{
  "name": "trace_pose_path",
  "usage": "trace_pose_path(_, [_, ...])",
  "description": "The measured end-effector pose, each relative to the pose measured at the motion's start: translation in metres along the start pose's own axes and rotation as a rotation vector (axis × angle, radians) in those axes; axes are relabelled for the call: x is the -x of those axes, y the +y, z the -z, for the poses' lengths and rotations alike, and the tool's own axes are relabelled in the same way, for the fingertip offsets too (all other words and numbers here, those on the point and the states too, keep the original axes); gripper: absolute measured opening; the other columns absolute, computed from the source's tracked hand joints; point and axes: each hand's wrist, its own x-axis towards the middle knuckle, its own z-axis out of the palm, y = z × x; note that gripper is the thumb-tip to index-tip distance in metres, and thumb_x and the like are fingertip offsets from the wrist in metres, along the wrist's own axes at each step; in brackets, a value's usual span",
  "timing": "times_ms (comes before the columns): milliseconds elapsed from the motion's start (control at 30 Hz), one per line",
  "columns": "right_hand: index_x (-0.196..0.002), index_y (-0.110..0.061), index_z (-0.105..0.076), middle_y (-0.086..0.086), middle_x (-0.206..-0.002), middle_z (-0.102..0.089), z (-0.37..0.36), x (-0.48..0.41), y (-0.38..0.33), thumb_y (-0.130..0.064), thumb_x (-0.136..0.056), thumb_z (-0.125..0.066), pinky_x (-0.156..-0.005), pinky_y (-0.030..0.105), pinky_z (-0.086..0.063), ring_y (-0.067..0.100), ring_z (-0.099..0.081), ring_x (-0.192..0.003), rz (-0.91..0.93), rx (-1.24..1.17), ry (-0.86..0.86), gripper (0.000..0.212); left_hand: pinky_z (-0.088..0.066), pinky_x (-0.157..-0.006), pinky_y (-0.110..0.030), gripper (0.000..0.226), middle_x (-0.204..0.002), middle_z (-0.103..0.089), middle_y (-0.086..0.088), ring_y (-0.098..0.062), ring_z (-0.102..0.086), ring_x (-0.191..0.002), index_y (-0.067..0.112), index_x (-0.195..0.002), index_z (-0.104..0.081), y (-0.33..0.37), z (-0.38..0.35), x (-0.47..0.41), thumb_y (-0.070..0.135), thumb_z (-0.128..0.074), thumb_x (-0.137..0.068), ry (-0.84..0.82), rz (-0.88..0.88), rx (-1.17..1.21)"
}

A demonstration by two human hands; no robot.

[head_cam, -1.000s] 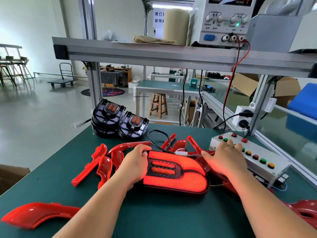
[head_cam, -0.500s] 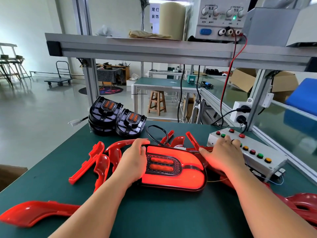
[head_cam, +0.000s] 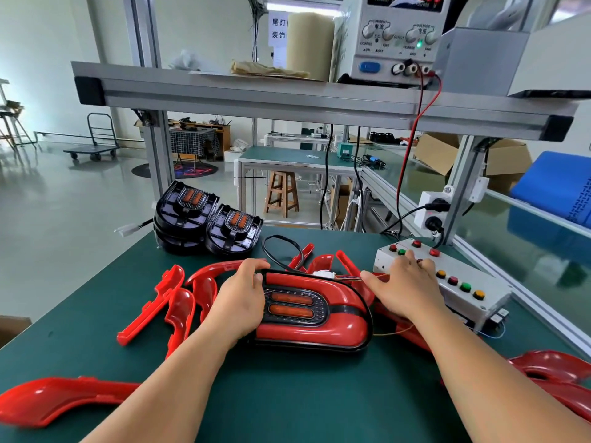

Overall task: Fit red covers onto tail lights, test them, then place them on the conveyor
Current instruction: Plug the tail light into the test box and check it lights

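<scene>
Loose red covers (head_cam: 174, 306) lie at the far left of the green table (head_cam: 287, 398), spread within easy reach of the left arm. Behind them a stack of bare tail lights (head_cam: 204, 219) waits in black housings, probably stock for the next fittings.

The left hand (head_cam: 238, 302) is curled over the left end of the tail light (head_cam: 315, 314). This lamp lies flat on the table in the middle, its red cover already seated around the two amber lenses. The grip looks meant to pin the lamp so that its lead (head_cam: 281, 251), looping off the far edge toward a white plug, is not tugged during testing. The cover shows no glow at this instant.

Further right, the right hand (head_cam: 406, 292) is spread nearly flat and holds nothing. Its fingers reach onto the button box (head_cam: 473, 292) among the coloured buttons, though whether a fingertip is actually pressing one cannot be told. The box sits just beside the lamp, probably so one hand can steady it while the other switches circuits.

Above, the power supply (head_cam: 396, 36) stands on the shelf, with red and black wires dropping from it toward the box. The conveyor (head_cam: 527, 251) appears to run along the right edge — the lamp's destination once testing is done.
</scene>
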Motion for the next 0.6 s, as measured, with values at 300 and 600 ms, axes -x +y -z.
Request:
trace_pose_path(300, [-0.129, -0.004, -0.048, 0.018, -0.153, -0.032, 0.010, 0.040, 0.019, -0.076, -0.083, -0.016, -0.107, 0.040, -0.023, 0.033, -0.027, -0.130, -0.046, 0.039, 0.157, 0.092, -0.047, -0.055, -0.031, 0.027, -0.082, -0.065, -0.004, -0.015, -0.055, -0.059, 0.032, -0.122, -0.050, 0.002, 0.002, 0.001, 0.024, -0.031, -0.105, -0.010, 0.001, 0.021])
trace_pose_path(600, [-0.138, -0.001, -0.040, 0.018, -0.150, -0.034, 0.007, 0.060, 0.039, -0.079, -0.084, -0.014, -0.107, 0.039, -0.027, 0.034, -0.030, -0.128, -0.198, 0.125, 0.065, 0.098, -0.047, -0.061, -0.030, 0.027, -0.090, -0.066, -0.002, -0.019, -0.061, -0.073, 0.031, -0.123, -0.051, 0.000, 0.000, -0.001, 0.023, -0.032, -0.105, 0.006, -0.014, 0.015])
